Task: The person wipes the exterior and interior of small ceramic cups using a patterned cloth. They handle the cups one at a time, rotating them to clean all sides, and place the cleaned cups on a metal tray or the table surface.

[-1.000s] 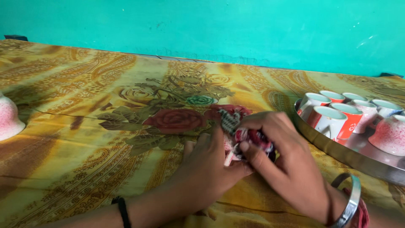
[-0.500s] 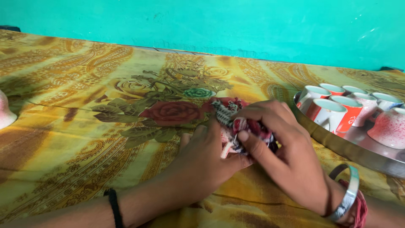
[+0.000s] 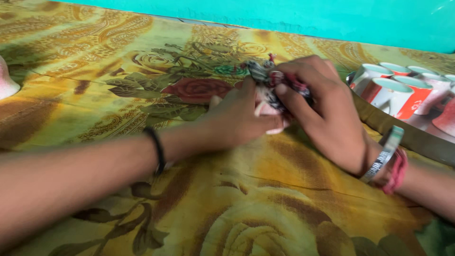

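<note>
Head view, upper centre of the frame: left hand (image 3: 237, 118) and right hand (image 3: 317, 102) both close their fingers on a bunched red, white and dark patterned cloth (image 3: 272, 90) over the yellow floral counter (image 3: 142, 118); it looks only part-folded; steel tray (image 3: 407, 137) of cups (image 3: 395, 92) waits at right.

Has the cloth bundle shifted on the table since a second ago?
Cannot tell: the cloth bundle sits about as near the red rose print as before; the camera moved.

rag (image 3: 275, 87): patterned cloth | tablecloth (image 3: 95, 95): matt printed fabric | tray (image 3: 417, 140): shiny metal | cups (image 3: 403, 92): glossy ceramic
</note>
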